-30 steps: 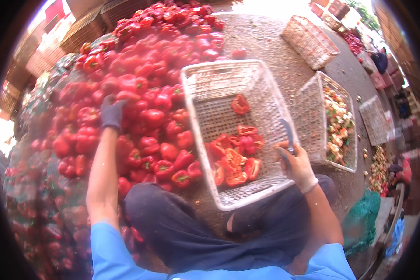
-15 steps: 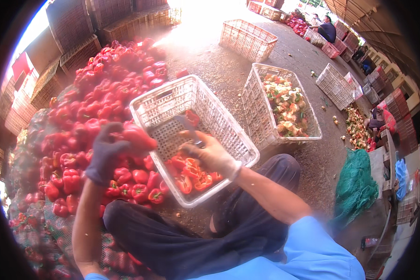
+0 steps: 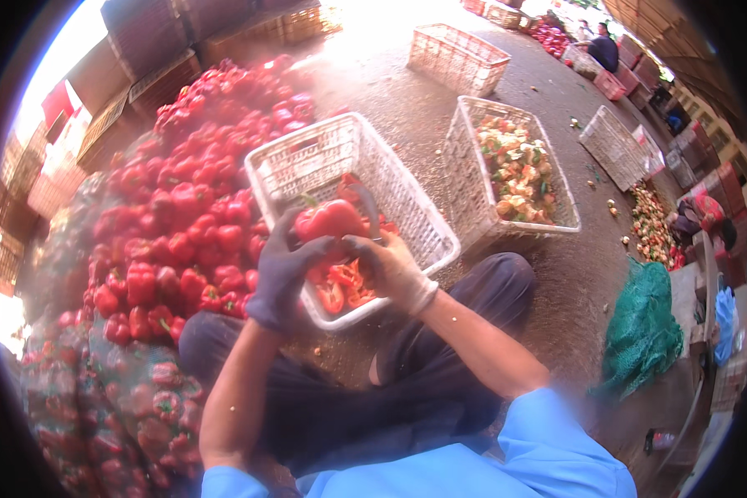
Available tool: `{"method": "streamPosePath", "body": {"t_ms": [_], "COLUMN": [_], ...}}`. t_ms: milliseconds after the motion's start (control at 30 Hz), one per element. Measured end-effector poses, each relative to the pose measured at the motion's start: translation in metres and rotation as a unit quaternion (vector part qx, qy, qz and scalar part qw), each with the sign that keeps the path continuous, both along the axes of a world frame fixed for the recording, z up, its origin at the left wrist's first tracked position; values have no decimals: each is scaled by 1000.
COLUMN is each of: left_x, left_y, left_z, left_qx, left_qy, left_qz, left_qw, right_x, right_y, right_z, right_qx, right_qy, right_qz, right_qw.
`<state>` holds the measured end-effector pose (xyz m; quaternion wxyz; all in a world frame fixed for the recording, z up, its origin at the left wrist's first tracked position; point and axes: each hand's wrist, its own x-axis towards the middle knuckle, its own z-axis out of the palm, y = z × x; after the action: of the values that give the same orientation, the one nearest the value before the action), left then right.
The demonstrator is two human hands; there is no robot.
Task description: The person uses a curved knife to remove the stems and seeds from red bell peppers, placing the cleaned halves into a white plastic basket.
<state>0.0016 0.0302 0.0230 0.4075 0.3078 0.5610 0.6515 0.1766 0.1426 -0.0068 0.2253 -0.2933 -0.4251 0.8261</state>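
Left hand (image 3: 280, 278) in a dark glove, clamped on a glossy red bell pepper (image 3: 328, 220) held over the white plastic mesh crate (image 3: 407, 207). Right hand (image 3: 390, 266), light glove, fingers closed on the pepper's other side with a curved blade (image 3: 370, 207). Cut red pieces (image 3: 340, 290) lie in the crate. Heap of whole peppers (image 3: 183, 207) on the left. Second crate (image 3: 515, 170), holding mixed scraps, stands just beside. Green net sack (image 3: 643, 328) right, on rough concrete.

Pepper pile (image 3: 183, 199) left of the near crate (image 3: 407, 207), scrap crate (image 3: 473, 158) to its right, green netting (image 3: 643, 332) farther right.
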Motion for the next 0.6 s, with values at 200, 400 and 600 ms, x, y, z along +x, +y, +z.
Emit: {"method": "streamPosePath", "body": {"t_ms": [200, 400, 600], "left_x": [6, 14, 16], "left_y": [1, -8, -6], "left_z": [-20, -14, -21], "left_qx": [3, 76, 57], "left_qy": [28, 5, 14], "left_qz": [34, 35, 103], "left_qw": [999, 996, 993], "right_x": [7, 5, 3], "right_y": [-8, -10, -6], "right_z": [2, 15, 18], "right_qx": [21, 17, 39], "right_qy": [-29, -40, -83], "right_qz": [3, 15, 58], "right_qw": [999, 999, 994]}}
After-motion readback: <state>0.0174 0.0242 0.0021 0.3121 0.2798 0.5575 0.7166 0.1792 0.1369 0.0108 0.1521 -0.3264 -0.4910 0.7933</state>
